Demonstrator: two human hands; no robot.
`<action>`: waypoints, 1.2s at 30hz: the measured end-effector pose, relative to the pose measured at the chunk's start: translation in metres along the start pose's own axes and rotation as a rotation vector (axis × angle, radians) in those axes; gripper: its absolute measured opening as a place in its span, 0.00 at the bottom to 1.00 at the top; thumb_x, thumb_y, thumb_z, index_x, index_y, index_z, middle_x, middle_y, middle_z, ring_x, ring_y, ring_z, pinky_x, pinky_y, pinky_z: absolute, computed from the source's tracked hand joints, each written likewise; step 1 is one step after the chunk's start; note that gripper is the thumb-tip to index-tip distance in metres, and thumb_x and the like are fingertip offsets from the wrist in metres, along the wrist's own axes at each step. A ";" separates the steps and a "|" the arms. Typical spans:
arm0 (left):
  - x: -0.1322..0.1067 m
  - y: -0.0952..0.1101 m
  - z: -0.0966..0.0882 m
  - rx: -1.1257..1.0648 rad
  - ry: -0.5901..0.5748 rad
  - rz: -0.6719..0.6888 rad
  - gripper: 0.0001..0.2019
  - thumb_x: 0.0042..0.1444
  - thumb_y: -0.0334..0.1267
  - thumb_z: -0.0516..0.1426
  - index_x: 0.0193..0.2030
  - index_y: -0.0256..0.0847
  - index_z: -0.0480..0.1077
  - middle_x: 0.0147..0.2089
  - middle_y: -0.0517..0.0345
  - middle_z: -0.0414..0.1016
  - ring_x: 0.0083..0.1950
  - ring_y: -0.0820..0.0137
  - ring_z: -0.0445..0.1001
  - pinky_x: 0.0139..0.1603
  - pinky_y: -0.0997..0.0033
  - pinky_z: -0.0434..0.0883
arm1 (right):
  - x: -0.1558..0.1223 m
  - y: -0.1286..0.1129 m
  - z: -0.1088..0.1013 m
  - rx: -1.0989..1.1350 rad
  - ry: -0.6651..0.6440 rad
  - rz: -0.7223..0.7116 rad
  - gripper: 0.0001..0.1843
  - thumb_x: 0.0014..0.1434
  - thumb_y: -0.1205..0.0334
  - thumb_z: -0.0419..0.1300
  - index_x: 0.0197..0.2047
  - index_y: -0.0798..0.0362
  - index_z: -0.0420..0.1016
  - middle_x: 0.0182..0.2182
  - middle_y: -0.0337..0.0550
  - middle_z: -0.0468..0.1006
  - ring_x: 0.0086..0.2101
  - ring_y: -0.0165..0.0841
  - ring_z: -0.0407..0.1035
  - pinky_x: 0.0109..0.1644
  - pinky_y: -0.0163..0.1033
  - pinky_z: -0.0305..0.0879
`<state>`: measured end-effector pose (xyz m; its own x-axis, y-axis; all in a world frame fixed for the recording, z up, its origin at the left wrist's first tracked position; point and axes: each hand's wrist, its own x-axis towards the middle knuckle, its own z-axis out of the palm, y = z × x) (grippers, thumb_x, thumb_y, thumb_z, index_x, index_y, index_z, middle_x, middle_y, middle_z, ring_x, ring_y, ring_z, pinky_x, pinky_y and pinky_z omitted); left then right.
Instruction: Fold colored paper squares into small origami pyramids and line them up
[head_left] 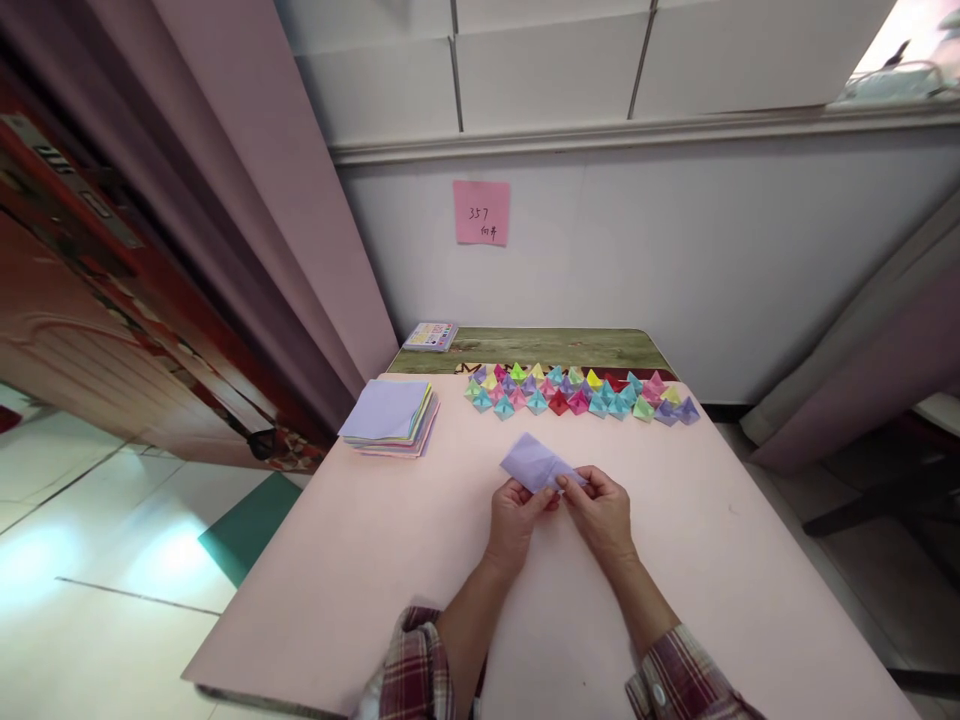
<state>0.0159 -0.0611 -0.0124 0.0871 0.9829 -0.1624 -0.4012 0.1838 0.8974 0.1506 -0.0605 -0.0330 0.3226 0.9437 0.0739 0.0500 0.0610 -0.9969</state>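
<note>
A lavender sheet of paper, partly folded, is held just above the pink table near its middle. My left hand pinches its near left edge. My right hand pinches the near right corner, fingertips almost touching the left hand's. A stack of coloured paper squares with a lavender sheet on top lies to the left. Several small folded paper shapes in many colours stand in rows along the table's far edge.
A packet of paper lies on a wooden surface behind the table. A pink note is stuck on the wall. Curtains hang at left and right. A dark chair base stands at right on the tiled floor.
</note>
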 end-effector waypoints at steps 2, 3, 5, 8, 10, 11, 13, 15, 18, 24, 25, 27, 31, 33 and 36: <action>0.000 0.000 0.001 0.013 0.021 0.007 0.16 0.44 0.42 0.68 0.36 0.33 0.76 0.32 0.51 0.80 0.32 0.68 0.77 0.39 0.68 0.74 | -0.001 -0.003 0.001 0.034 0.011 0.002 0.19 0.48 0.49 0.69 0.36 0.54 0.75 0.18 0.33 0.69 0.19 0.27 0.60 0.22 0.32 0.58; -0.001 0.000 0.001 0.015 0.026 0.009 0.16 0.44 0.42 0.68 0.36 0.33 0.76 0.32 0.51 0.80 0.31 0.68 0.77 0.38 0.68 0.74 | -0.001 -0.005 0.002 0.069 0.006 0.000 0.22 0.48 0.49 0.69 0.42 0.53 0.74 0.20 0.33 0.70 0.20 0.27 0.62 0.24 0.32 0.60; -0.001 0.000 0.001 0.009 0.034 0.010 0.16 0.45 0.42 0.68 0.37 0.33 0.76 0.32 0.51 0.80 0.31 0.68 0.77 0.38 0.68 0.73 | -0.002 -0.008 0.002 0.140 -0.034 -0.001 0.28 0.49 0.50 0.68 0.51 0.52 0.70 0.25 0.34 0.72 0.23 0.29 0.66 0.27 0.33 0.65; -0.001 0.001 0.000 -0.003 0.036 0.010 0.16 0.46 0.43 0.67 0.37 0.32 0.76 0.31 0.51 0.80 0.31 0.68 0.76 0.37 0.68 0.74 | -0.002 -0.010 0.000 0.188 -0.106 0.001 0.31 0.52 0.51 0.67 0.57 0.51 0.66 0.30 0.38 0.74 0.26 0.29 0.70 0.29 0.34 0.68; -0.002 0.002 -0.001 -0.011 0.018 0.012 0.16 0.46 0.42 0.67 0.37 0.32 0.75 0.31 0.51 0.80 0.31 0.68 0.76 0.37 0.68 0.74 | -0.003 -0.010 -0.002 0.201 -0.128 -0.005 0.30 0.53 0.53 0.67 0.57 0.50 0.67 0.35 0.40 0.76 0.27 0.29 0.70 0.31 0.35 0.69; -0.002 0.002 -0.001 -0.018 0.006 0.017 0.16 0.46 0.42 0.67 0.37 0.32 0.75 0.31 0.51 0.80 0.31 0.69 0.76 0.38 0.68 0.74 | -0.003 -0.008 -0.003 0.206 -0.137 -0.010 0.27 0.53 0.53 0.66 0.55 0.50 0.69 0.35 0.41 0.76 0.27 0.29 0.71 0.32 0.35 0.70; -0.002 0.004 -0.001 -0.043 -0.026 0.020 0.16 0.47 0.43 0.67 0.38 0.32 0.75 0.32 0.50 0.80 0.32 0.68 0.77 0.39 0.68 0.73 | -0.003 -0.004 -0.004 0.201 -0.171 -0.028 0.20 0.54 0.56 0.66 0.49 0.50 0.73 0.33 0.41 0.77 0.28 0.31 0.72 0.34 0.37 0.71; -0.002 0.006 -0.001 -0.075 -0.057 0.015 0.17 0.50 0.47 0.64 0.38 0.33 0.75 0.33 0.49 0.79 0.34 0.67 0.77 0.38 0.68 0.73 | -0.002 0.000 -0.004 0.168 -0.177 -0.084 0.12 0.54 0.59 0.65 0.42 0.51 0.77 0.34 0.42 0.77 0.32 0.33 0.73 0.37 0.38 0.71; -0.002 0.008 -0.002 -0.107 -0.051 0.000 0.19 0.54 0.51 0.60 0.38 0.34 0.74 0.35 0.49 0.79 0.34 0.67 0.76 0.35 0.69 0.73 | 0.000 0.003 -0.004 0.071 -0.139 -0.202 0.06 0.53 0.64 0.62 0.36 0.50 0.78 0.41 0.45 0.76 0.38 0.36 0.72 0.39 0.38 0.70; 0.001 0.004 -0.003 -0.149 -0.035 -0.019 0.16 0.52 0.48 0.63 0.34 0.35 0.73 0.30 0.57 0.75 0.30 0.73 0.71 0.32 0.73 0.70 | 0.000 -0.001 -0.004 -0.033 -0.143 -0.260 0.04 0.52 0.65 0.61 0.29 0.51 0.78 0.41 0.46 0.76 0.34 0.34 0.72 0.34 0.36 0.69; 0.002 0.003 -0.003 -0.152 -0.032 -0.018 0.14 0.50 0.46 0.64 0.32 0.35 0.73 0.28 0.59 0.74 0.29 0.74 0.70 0.31 0.74 0.69 | -0.001 -0.003 -0.004 -0.032 -0.146 -0.247 0.04 0.52 0.64 0.61 0.30 0.51 0.78 0.41 0.46 0.76 0.34 0.33 0.71 0.34 0.36 0.69; 0.004 0.002 -0.004 -0.165 -0.021 -0.008 0.13 0.48 0.43 0.66 0.32 0.35 0.72 0.27 0.61 0.72 0.28 0.75 0.69 0.31 0.74 0.68 | -0.002 -0.008 -0.004 0.018 -0.147 -0.184 0.08 0.54 0.62 0.60 0.36 0.51 0.79 0.41 0.46 0.77 0.32 0.33 0.71 0.35 0.37 0.70; 0.005 0.002 -0.005 -0.192 0.023 0.020 0.13 0.47 0.42 0.66 0.33 0.35 0.72 0.29 0.59 0.73 0.29 0.74 0.70 0.33 0.73 0.69 | -0.003 -0.017 -0.003 0.266 -0.119 0.011 0.24 0.58 0.54 0.58 0.57 0.50 0.68 0.43 0.46 0.75 0.34 0.34 0.73 0.35 0.40 0.74; 0.004 0.002 -0.005 -0.165 0.028 0.041 0.12 0.48 0.42 0.65 0.33 0.35 0.72 0.29 0.59 0.74 0.30 0.74 0.70 0.33 0.72 0.70 | -0.002 -0.018 -0.004 0.320 -0.133 0.069 0.27 0.58 0.49 0.58 0.58 0.51 0.67 0.38 0.45 0.76 0.32 0.35 0.73 0.33 0.40 0.74; 0.002 0.001 -0.004 -0.081 -0.001 0.071 0.12 0.50 0.41 0.64 0.35 0.35 0.73 0.30 0.58 0.75 0.30 0.73 0.71 0.34 0.72 0.70 | 0.000 -0.014 -0.003 0.246 -0.236 0.116 0.24 0.55 0.46 0.63 0.47 0.55 0.74 0.23 0.39 0.74 0.23 0.32 0.69 0.27 0.36 0.69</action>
<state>0.0119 -0.0585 -0.0131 0.0569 0.9935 -0.0986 -0.4790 0.1138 0.8704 0.1531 -0.0621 -0.0184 0.0842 0.9963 -0.0197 -0.2119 -0.0014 -0.9773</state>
